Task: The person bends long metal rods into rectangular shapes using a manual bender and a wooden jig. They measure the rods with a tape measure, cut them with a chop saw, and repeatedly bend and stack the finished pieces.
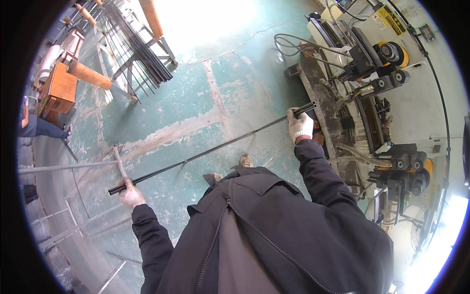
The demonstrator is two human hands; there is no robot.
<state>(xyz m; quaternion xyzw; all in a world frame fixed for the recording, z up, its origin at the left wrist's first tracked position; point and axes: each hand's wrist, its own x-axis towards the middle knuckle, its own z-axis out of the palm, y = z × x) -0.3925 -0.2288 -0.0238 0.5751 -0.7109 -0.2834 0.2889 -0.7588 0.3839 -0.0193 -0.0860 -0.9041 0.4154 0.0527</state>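
Note:
Two long, thin dark metal tubes (220, 146) lie side by side in my hands and cross in front of my body. Their right ends point up and away, while the left ends sit lower and nearer. My left hand (131, 194), in a whitish work glove, is closed around them near the left ends. Close to the open right ends, my right hand (300, 126) grips them in the same kind of glove. That hand is beside the edge of the machine (320, 90) on the right.
A stand at far left carries a bundle of dark tubes (142, 54) beside orange-brown rollers (90, 74). Pale metal frame bars (73, 167) reach close to my left hand. Hoses (313, 45) loop off the machine. Another person's leg (46, 128) shows at the left edge.

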